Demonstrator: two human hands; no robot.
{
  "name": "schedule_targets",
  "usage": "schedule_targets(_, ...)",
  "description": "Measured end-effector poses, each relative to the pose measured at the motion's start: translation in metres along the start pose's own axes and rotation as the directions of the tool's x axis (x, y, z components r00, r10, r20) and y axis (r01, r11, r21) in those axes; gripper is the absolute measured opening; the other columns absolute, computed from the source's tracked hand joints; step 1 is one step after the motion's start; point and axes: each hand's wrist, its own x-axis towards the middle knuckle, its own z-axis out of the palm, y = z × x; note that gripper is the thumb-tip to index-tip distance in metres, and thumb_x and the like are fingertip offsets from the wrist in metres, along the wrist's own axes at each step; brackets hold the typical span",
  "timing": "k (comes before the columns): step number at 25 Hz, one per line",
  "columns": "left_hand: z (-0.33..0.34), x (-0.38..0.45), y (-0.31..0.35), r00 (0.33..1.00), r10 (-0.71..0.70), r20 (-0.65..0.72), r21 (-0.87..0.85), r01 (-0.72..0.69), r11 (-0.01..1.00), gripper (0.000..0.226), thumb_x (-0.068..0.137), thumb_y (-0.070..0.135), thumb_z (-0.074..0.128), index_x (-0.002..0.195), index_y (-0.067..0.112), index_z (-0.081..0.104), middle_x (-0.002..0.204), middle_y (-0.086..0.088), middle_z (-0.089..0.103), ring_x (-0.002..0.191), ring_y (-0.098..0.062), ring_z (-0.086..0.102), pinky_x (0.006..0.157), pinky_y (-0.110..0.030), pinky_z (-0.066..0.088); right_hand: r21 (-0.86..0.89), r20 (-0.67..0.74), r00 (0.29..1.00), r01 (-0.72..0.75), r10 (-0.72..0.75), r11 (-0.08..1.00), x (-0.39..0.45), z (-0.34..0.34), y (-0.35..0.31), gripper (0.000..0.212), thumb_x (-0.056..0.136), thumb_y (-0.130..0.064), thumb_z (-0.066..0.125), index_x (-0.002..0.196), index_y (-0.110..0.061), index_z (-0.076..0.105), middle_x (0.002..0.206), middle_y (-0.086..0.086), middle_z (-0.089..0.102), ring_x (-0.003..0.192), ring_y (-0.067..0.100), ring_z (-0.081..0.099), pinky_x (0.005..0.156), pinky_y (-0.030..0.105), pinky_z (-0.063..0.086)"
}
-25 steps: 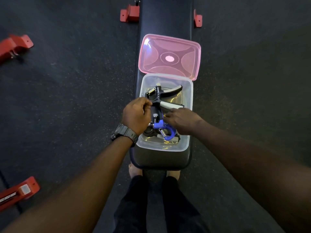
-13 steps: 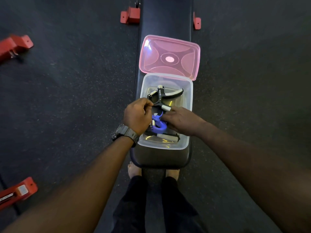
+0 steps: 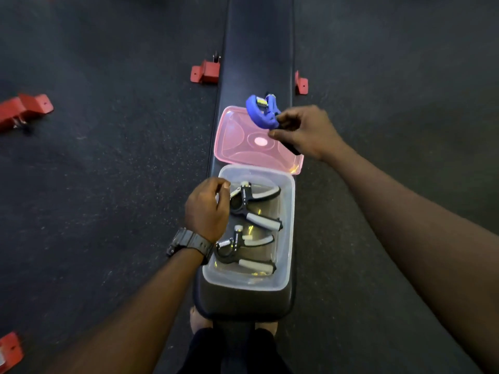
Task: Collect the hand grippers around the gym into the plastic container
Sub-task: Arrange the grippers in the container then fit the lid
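Fingers and thumb of your right hand (image 3: 305, 132) pinch the blue gripper (image 3: 261, 112) by its dark handle, holding it in the air over the 1 o'clock corner of the pink lid (image 3: 237, 147). Your left hand (image 3: 207, 209), watch (image 3: 189, 242) at the wrist, hovers with loosely curled fingers over the 9 o'clock rim of the container (image 3: 289, 233), holding nothing. Inside lie two black grippers with grey handles: one (image 3: 252, 205) toward 12 o'clock, the other (image 3: 243, 251) toward 6 o'clock, handles pointing to 3 o'clock. Container and lid sit on the bench (image 3: 259, 49), lid touching the container's 12 o'clock edge. Red brackets (image 3: 205, 72) stand on the floor at 10 to 11 o'clock.
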Motion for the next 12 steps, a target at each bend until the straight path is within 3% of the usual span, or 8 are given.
schedule_targets(3, 0.014, 0.003, -0.010, 1.000, 0.020, 0.016, 0.022, -0.021, 1.000, 0.018, 0.093, 0.019, 0.052, 0.091, 0.011, 0.068, 0.087, -0.004, 0.070, 0.077, -0.024, 0.064, 0.068, -0.033, 0.047, -0.427, -0.021, 0.991, -0.129, 0.133, 0.895, 0.063, 0.040, 0.042, 0.030, 0.073, -0.036, 0.080, 0.096, -0.017, 0.078, 0.095, 0.011, 0.075, 0.092, 0.031, 0.070, 0.072, 0.032, 0.050)
schedule_targets(5, 0.019, 0.005, -0.019, 0.999, 0.043, 0.006, 0.033, -0.043, 0.999, 0.016, 0.093, 0.017, 0.053, 0.091, 0.011, 0.068, 0.087, -0.003, 0.070, 0.076, -0.021, 0.064, 0.067, -0.033, 0.048, -0.579, 0.026, 0.980, -0.144, 0.195, 0.802, 0.082, 0.071, 0.070, 0.031, 0.074, -0.033, 0.078, 0.099, -0.015, 0.076, 0.102, 0.013, 0.073, 0.095, 0.034, 0.067, 0.068, 0.030, 0.042)
schedule_targets(8, 0.025, 0.008, -0.029, 0.997, 0.067, -0.023, 0.054, -0.066, 0.996, 0.014, 0.093, 0.014, 0.055, 0.092, 0.010, 0.069, 0.087, -0.003, 0.071, 0.075, -0.018, 0.063, 0.067, -0.027, 0.043, -0.587, 0.045, 0.972, -0.160, 0.230, 0.793, 0.094, 0.098, 0.102, 0.038, 0.070, -0.031, 0.079, 0.104, -0.015, 0.074, 0.107, 0.016, 0.070, 0.098, 0.036, 0.066, 0.071, 0.033, 0.046)
schedule_targets(12, 0.026, 0.010, -0.026, 0.999, 0.044, -0.028, 0.024, -0.044, 0.999, 0.018, 0.095, 0.016, 0.053, 0.094, 0.009, 0.069, 0.089, -0.003, 0.071, 0.077, -0.016, 0.063, 0.069, -0.029, 0.047, -0.572, 0.100, 0.965, -0.142, 0.240, 0.808, 0.095, 0.101, 0.109, 0.042, 0.069, -0.038, 0.082, 0.100, -0.011, 0.072, 0.104, 0.016, 0.069, 0.095, 0.035, 0.065, 0.070, 0.032, 0.043)
